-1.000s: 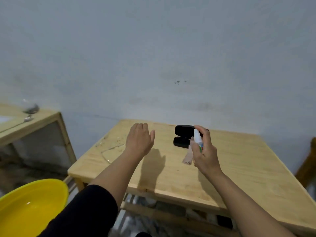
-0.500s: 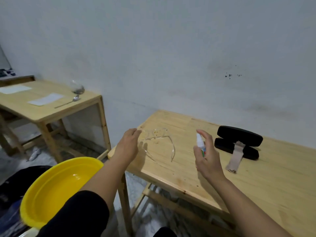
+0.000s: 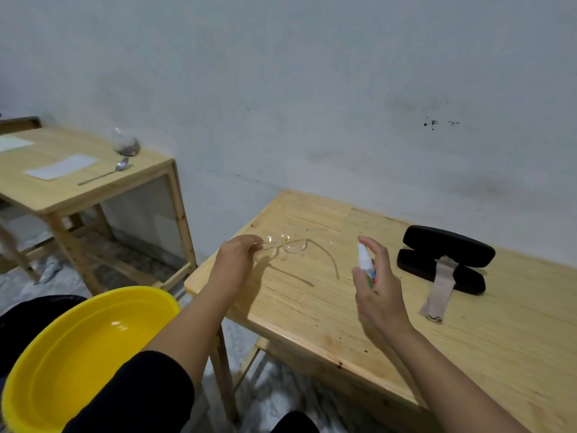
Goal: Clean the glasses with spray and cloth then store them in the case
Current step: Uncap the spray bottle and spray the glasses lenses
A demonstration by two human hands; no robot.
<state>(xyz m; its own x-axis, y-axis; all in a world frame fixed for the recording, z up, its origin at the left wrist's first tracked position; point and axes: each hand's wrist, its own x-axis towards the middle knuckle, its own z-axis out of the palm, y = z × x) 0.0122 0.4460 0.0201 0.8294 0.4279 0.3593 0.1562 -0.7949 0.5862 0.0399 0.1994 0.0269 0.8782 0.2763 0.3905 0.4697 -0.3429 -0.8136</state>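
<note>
Left hand [image 3: 235, 264] has lifted glasses [image 3: 293, 246]; case [image 3: 446, 259] open.

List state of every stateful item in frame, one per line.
glasses: temples unfolded, held at one end by left hand
spray bottle: upright in right hand, forefinger on nozzle
case: open, on table
cloth: draped over case's front half onto the table
yellow basin: empty
</note>
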